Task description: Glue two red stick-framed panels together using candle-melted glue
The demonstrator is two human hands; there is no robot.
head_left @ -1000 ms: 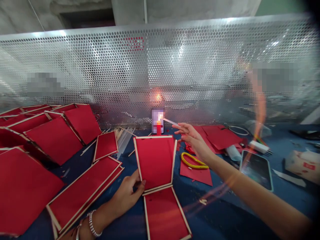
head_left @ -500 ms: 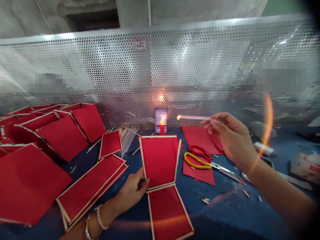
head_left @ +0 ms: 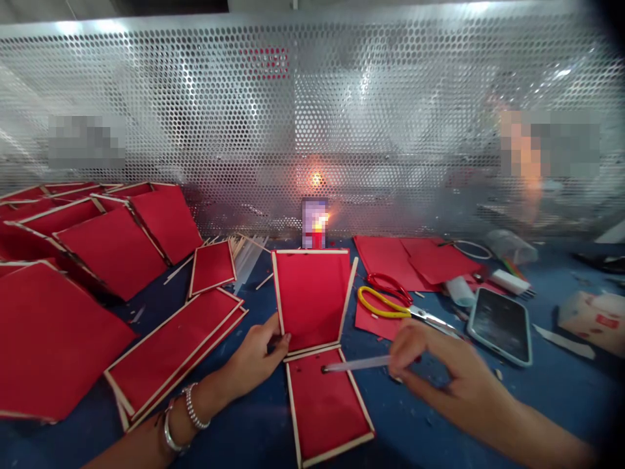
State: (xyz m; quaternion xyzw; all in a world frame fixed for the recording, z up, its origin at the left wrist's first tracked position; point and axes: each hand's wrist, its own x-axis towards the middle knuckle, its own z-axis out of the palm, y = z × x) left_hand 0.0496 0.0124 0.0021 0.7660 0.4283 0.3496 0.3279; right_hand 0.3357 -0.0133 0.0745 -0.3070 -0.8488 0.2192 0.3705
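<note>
My left hand [head_left: 261, 348] pinches the lower left edge of an upright red panel [head_left: 312, 296] framed with thin wooden strips. Against its foot lies a second framed red panel [head_left: 329, 407], flat on the table. Between thumb and fingers of my right hand [head_left: 434, 365] is a translucent glue stick [head_left: 359, 363]. Its darkened tip is over the upper part of the flat panel; I cannot tell whether it touches. Small dark specks dot the red surface near that tip. Behind the upright panel a flame burns on a red candle [head_left: 316, 240], partly blurred out.
Assembled red boxes [head_left: 110, 244] and loose framed panels [head_left: 178, 352] crowd the left. Yellow-and-red-handled scissors [head_left: 385, 309], red sheets [head_left: 390, 264], a phone [head_left: 500, 326] and a small carton [head_left: 596, 322] lie to the right. A perforated metal screen [head_left: 390, 130] closes off the back.
My right hand has come down and toward me with the glue stick, from beside the candle to the flat panel. The stick's tip no longer burns. My left hand keeps its grip.
</note>
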